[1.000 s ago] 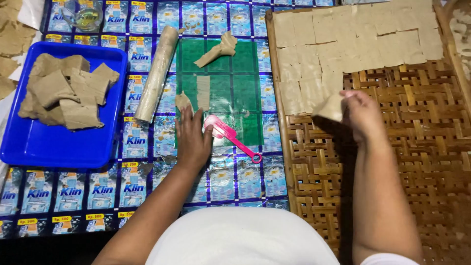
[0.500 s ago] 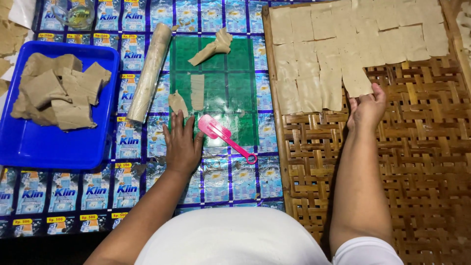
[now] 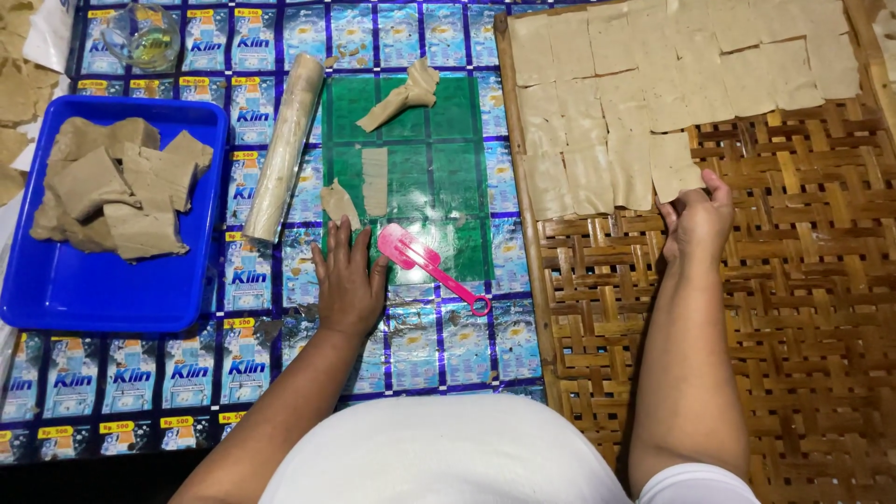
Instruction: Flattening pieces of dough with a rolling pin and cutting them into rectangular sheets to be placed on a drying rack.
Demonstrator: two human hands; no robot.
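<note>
Several dough blocks [image 3: 117, 191] wait uncut in the blue tray [image 3: 56, 280] at 9 o'clock, so much work seems left; the left hand [image 3: 348, 278] lies flat, fingers spread, on a mat of printed sachets [image 3: 252, 280]. At 2 o'clock the right hand [image 3: 698, 217] pinches a thin dough square [image 3: 674, 166] among rows half covering the woven bamboo rack [image 3: 803, 308].

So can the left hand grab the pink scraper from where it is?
Probably yes. The left hand lies flat on the mat, and the pink scraper lies right beside its fingers with nothing between them. The right hand is off at the dough squares on the woven tray.
</note>
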